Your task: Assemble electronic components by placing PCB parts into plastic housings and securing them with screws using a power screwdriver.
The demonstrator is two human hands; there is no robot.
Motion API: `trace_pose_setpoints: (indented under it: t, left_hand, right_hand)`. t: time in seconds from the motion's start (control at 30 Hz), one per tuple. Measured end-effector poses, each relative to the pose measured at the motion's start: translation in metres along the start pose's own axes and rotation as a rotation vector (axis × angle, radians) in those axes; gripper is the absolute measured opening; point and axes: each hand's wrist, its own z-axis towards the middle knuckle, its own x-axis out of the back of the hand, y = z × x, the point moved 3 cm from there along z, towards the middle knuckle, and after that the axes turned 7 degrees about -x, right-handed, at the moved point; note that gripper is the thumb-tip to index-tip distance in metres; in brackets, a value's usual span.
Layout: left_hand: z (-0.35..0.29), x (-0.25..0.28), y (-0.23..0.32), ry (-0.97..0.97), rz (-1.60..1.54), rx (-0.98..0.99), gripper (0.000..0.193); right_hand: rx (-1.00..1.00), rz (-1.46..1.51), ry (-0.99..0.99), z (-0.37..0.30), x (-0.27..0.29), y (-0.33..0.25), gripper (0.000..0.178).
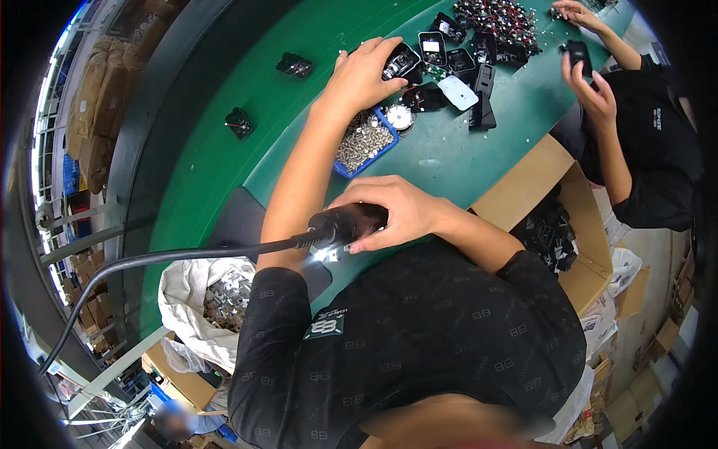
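My left hand (364, 77) reaches to the far side of the green work surface, its fingers and thumb round an open black plastic housing (402, 63) with parts inside. Close to my body, my right hand (407, 208) grips a black corded electric screwdriver (338, 224) with a bright light at its front. Its tip is hard to make out. A blue tray of small screws (364, 144) lies between my hands. Beside it sits a round silver and white part (399, 117). A white rounded plate (458, 93) rests among black housings to the right of my left hand.
Two black assemblies (295, 66) (239, 123) lie on the green belt at left. A heap of small wired parts (497, 26) is at the back. A co-worker's hand (596, 97) holds a black housing. A cardboard box (591, 247) and white sack (183, 288) flank me.
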Motion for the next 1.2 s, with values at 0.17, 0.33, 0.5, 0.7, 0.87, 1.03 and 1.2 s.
trace_pose_setpoints:
  t: [0.17,0.33,0.5,0.7,0.87,1.03,1.2]
  left_hand:
    - [-0.004,0.000,-0.005,0.094,-0.045,-0.069,0.066]
    - [-0.017,0.014,-0.006,0.254,-0.016,-0.116,0.056]
    - [-0.065,0.036,0.007,0.276,-0.126,0.004,0.025]
    - [-0.118,0.018,0.027,0.148,-0.079,0.048,0.016]
    - [-0.120,0.009,0.023,0.149,-0.113,0.031,0.014]
    - [-0.126,0.010,0.026,0.254,-0.134,0.014,0.011]
    - [-0.134,0.015,0.029,0.420,-0.178,-0.016,0.012]
  right_hand:
    - [0.225,0.068,0.143,0.007,-0.010,0.003,0.055]
    - [-0.036,0.165,0.008,0.011,-0.013,0.007,0.060]
    - [-0.165,0.175,0.063,0.008,0.000,-0.001,0.062]
    - [-0.243,0.452,0.301,0.006,0.029,0.006,0.051]
    - [-0.094,0.430,0.420,0.009,0.055,-0.013,0.048]
    - [0.017,0.441,0.446,0.007,0.079,-0.024,0.046]
    - [0.230,0.480,0.499,0.016,0.088,-0.036,0.043]
